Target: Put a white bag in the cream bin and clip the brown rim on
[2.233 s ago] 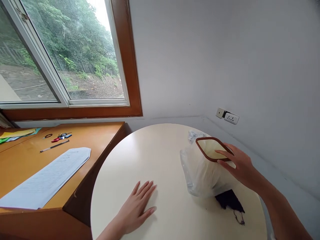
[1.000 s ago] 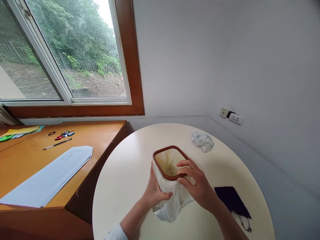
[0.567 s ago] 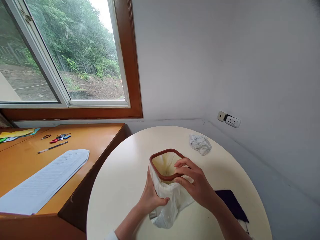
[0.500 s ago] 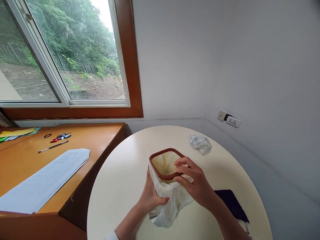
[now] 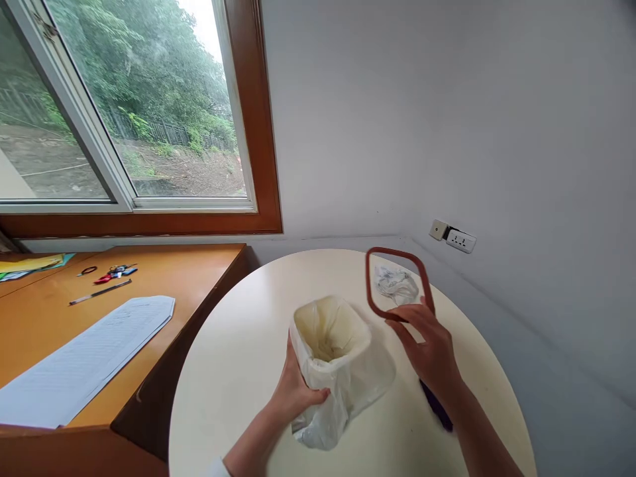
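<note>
A small trash can point(image 5: 330, 371) stands on the round table, lined with a white plastic bag whose edge folds over the rim and hangs down outside. My left hand point(image 5: 294, 391) grips its near left side, thumb across the front. Up to the right, my right hand point(image 5: 428, 339) pinches a brown rim ring point(image 5: 368, 281) by its lower edge. That ring is held upright in the air, apart from the can. Through it shows a crumpled clear plastic bag point(image 5: 396, 283) lying on the table.
Partly behind my right forearm lies a dark purple cloth point(image 5: 436, 405) on the round cream table point(image 5: 223, 377). To the left, a wooden desk point(image 5: 199, 291) holds paper sheets point(image 5: 99, 361), a pen point(image 5: 101, 292) and keys point(image 5: 116, 272). A wall socket point(image 5: 461, 240) is at right.
My right hand has lifted the brown rim ring off the trash can and carried it up and to the right. My left hand has kept its hold on the can.
</note>
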{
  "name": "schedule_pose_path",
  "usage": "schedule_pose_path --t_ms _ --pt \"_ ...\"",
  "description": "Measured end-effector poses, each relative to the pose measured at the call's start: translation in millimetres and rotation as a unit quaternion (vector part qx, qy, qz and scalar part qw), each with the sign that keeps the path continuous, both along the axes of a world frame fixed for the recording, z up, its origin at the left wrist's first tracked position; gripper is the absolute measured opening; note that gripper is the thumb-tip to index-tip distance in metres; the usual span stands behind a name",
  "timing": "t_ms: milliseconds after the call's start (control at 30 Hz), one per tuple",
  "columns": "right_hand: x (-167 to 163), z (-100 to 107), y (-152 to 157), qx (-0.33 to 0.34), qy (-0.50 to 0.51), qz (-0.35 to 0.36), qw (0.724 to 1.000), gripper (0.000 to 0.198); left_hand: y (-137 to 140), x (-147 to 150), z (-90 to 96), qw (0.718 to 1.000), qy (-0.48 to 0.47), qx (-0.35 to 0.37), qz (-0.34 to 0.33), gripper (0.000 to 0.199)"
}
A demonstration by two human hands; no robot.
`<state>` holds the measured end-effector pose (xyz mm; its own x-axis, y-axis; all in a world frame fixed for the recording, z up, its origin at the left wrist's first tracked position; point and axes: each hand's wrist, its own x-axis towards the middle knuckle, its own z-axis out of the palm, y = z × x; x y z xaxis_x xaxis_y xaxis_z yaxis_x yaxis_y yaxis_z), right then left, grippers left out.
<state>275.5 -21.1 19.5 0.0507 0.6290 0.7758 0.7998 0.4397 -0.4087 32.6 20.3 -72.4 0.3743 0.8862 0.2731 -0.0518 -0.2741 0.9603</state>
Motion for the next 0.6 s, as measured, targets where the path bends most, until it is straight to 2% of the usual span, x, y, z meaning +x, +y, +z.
schedule_pose_path --t_ms 167,267,367,467,600 --pt "40.7 -54.0 -2.7 -0.096 -0.005 -0.167 0.981 0.034 -1.7 -0.9 1.3 1.000 -0.009 0.001 0.020 0.125" --pt "52.1 -80.7 -6.6 -0.174 -0.015 -0.242 0.954 0.044 -2.4 -1.8 2.6 1.000 -0.005 -0.002 0.014 0.126" --pt "61.5 -95.5 -8.0 -0.242 -0.048 -0.301 0.921 0.044 -2.0 -2.8 3.8 1.000 -0.004 0.002 0.003 0.124" --pt "70.2 -103.2 -4.4 -0.280 -0.083 -0.313 0.904 0.041 -0.3 -4.2 4.0 1.000 -0.005 0.005 -0.002 0.121" --pt "74.7 -110.1 7.2 -0.308 -0.086 -0.281 0.905 0.036 2.1 -5.4 4.7 1.000 -0.017 0.016 -0.019 0.120"
